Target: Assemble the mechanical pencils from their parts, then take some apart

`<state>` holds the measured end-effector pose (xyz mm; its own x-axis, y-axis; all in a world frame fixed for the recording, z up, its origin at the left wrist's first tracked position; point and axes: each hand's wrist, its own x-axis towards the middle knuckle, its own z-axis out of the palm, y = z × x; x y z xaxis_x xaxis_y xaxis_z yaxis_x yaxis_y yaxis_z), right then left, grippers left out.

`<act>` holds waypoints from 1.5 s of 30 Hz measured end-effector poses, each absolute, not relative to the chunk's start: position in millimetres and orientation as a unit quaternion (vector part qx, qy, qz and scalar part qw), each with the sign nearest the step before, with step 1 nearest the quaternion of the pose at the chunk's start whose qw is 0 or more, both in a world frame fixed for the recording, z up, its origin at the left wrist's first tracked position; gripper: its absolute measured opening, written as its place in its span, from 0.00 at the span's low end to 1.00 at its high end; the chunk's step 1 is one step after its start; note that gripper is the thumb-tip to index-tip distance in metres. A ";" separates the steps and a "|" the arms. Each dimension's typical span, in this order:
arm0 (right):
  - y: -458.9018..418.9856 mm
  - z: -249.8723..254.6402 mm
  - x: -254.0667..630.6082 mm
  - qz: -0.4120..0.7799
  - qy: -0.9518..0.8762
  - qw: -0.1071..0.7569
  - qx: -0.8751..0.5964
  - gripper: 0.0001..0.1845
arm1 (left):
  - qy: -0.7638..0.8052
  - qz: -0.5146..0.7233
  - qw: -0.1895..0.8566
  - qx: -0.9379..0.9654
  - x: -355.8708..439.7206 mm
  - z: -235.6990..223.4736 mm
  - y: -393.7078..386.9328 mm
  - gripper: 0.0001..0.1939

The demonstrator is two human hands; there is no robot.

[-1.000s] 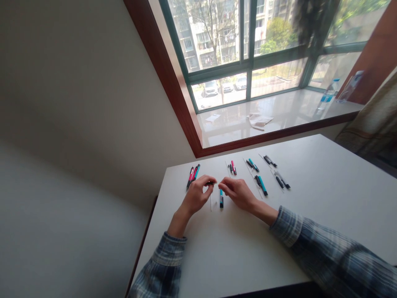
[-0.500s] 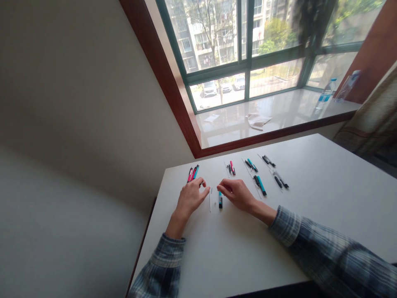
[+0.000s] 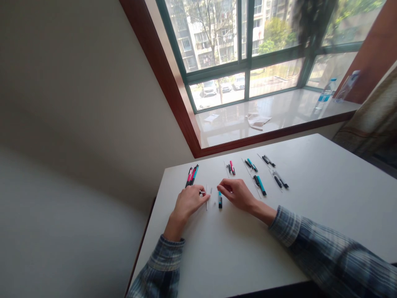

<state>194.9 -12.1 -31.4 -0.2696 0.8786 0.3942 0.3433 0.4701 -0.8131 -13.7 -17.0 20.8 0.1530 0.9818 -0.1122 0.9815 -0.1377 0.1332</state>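
Both my hands rest on a white table [image 3: 248, 248] among taken-apart pens. My left hand [image 3: 189, 203] lies low on the table, fingers curled, pinching a thin white pen refill [image 3: 206, 191] and a small dark part at its fingertips. My right hand [image 3: 237, 193] sits just to the right, fingers curled in a loose pinch; what it holds is too small to make out. Between the two hands lies a short teal and black pen barrel [image 3: 220, 200]. A bunch of whole red, black and teal pens [image 3: 192, 174] lies just beyond my left hand.
Further pen parts lie in rows past my right hand: a red one [image 3: 231, 167], teal ones [image 3: 259, 184] and black ones [image 3: 281, 180]. Behind the table runs a window sill [image 3: 279, 114] with a cloth [image 3: 257, 121] and a water bottle [image 3: 325, 94]. The table's left edge is close to my left forearm.
My left hand has come down from a raised pinch to the table top and shifted a little left, now at the white refill. The right hand has barely moved.
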 end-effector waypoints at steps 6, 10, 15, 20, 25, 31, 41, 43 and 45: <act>-11.7 -33.0 195.6 0.302 -0.740 0.440 -0.409 0.15 | 0.686 0.009 0.048 0.726 -17.2 18.4 -15.3 0.13; -11.8 -33.5 195.8 0.302 -0.744 0.438 -0.405 0.16 | 0.709 0.000 0.045 0.703 -15.4 18.7 -15.7 0.12; -12.1 -33.3 195.7 0.303 -0.745 0.439 -0.402 0.18 | 0.721 0.032 0.040 0.692 -14.8 19.4 -13.2 0.10; -11.5 -31.5 196.9 0.342 -0.717 0.454 -0.404 0.14 | 0.650 0.179 0.135 0.726 -9.5 30.9 -14.2 0.12; -12.6 -28.8 194.2 0.443 -0.668 0.483 -0.353 0.16 | 0.571 0.249 0.274 0.733 1.6 30.2 -19.0 0.16; -12.2 -28.1 189.0 0.512 -0.594 0.524 -0.333 0.19 | 0.535 0.243 0.290 0.755 -1.9 24.1 -17.1 0.21; -1.4 -30.1 195.7 0.542 -0.470 0.587 -0.376 0.26 | 0.629 0.104 0.116 0.761 -21.0 10.3 -10.0 0.16; -1.4 -29.5 195.9 0.542 -0.472 0.583 -0.379 0.26 | 0.623 0.094 0.118 0.768 -19.4 5.3 -9.7 0.16; -2.0 -29.1 195.6 0.544 -0.477 0.578 -0.377 0.27 | 0.615 0.094 0.121 0.773 -17.8 2.8 -9.2 0.17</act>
<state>195.6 -2.0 -29.1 -0.0477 0.9888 0.1414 -0.2684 0.1236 -0.9553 -17.8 -9.2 2.8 0.2258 0.9742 -0.0037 0.9285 -0.2141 0.3034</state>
